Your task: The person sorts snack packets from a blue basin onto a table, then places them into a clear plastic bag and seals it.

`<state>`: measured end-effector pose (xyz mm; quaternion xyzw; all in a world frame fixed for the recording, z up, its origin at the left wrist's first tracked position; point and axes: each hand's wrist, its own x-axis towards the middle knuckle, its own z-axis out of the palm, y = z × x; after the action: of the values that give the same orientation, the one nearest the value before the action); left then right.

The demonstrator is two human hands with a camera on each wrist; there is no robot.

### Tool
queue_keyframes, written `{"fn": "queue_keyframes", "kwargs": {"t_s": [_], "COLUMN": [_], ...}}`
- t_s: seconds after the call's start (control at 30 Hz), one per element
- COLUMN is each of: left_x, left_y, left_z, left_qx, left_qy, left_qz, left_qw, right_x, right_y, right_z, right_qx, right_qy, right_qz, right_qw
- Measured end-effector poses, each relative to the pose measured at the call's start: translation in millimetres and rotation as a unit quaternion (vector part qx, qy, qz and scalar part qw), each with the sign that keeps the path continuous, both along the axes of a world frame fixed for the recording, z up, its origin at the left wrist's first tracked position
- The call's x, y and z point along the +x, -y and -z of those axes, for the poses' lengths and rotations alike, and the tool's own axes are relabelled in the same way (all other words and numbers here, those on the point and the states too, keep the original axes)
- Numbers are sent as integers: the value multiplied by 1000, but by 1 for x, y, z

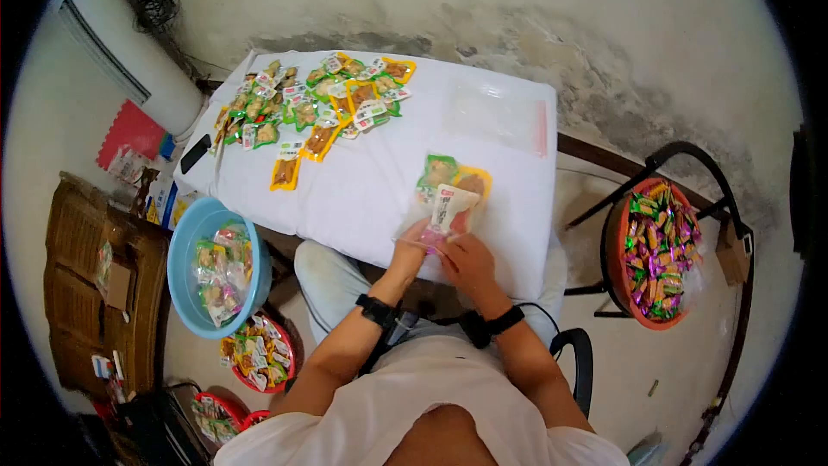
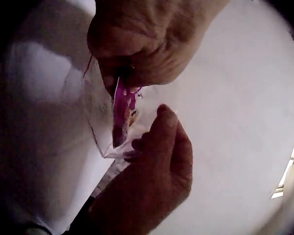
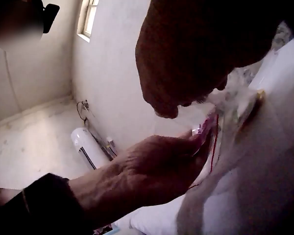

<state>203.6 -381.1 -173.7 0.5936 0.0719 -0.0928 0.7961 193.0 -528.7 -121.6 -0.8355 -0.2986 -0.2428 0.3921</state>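
A clear plastic bag (image 1: 412, 223) lies near the table's front edge with several snack packets in and around it: a green-edged one (image 1: 437, 171), a yellow-edged one (image 1: 479, 181) and a white-and-red one (image 1: 454, 209). My left hand (image 1: 409, 250) pinches a purple packet (image 2: 121, 112) at the bag's mouth. Close beside it, the right hand (image 1: 470, 266) pinches the bag's edge with thumb and fingers. In the right wrist view the left hand (image 3: 152, 169) sits below the right hand (image 3: 201, 54), whose fingertips are partly hidden.
Snack packets (image 1: 302, 108) are heaped at the table's back left, beside a phone (image 1: 196, 154). Flat clear bags (image 1: 500, 121) lie back right. A blue tub (image 1: 177, 276) with filled bags stands left; a red basket (image 1: 617, 250) of small wrapped snacks sits on a chair at right.
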Motion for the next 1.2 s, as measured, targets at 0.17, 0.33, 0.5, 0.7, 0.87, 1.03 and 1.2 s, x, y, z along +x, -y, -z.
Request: {"fn": "queue_keyframes", "kwargs": {"t_s": [0.17,0.33,0.5,0.7,0.87,1.03,1.2], "left_x": [23,11,35,57,32,-34,-64], "left_y": [22,23,15,25,24,-8,-61], "left_z": [-37,-21,32,34,-7,-15,-34], "left_qx": [-99,184,259,274,330,349,320], "left_qy": [-97,115,120,166,-4,190,177], "left_qz": [-53,-4,-16,-34,-64,1,16], "left_qw": [989,976,958,947,942,918,931], "right_x": [-3,-3,-5,-4,-5,-4,-3], "right_y": [0,2,2,0,-1,2,3], "right_z": [0,0,2,3,0,0,-2], "right_qx": [0,-2,12,-7,1,-5,2], "right_qy": [-2,-34,-23,-49,-66,-78,-70], "right_qz": [5,12,-6,16,13,-1,16], "right_qw": [1000,999,1000,999,998,997,997]}}
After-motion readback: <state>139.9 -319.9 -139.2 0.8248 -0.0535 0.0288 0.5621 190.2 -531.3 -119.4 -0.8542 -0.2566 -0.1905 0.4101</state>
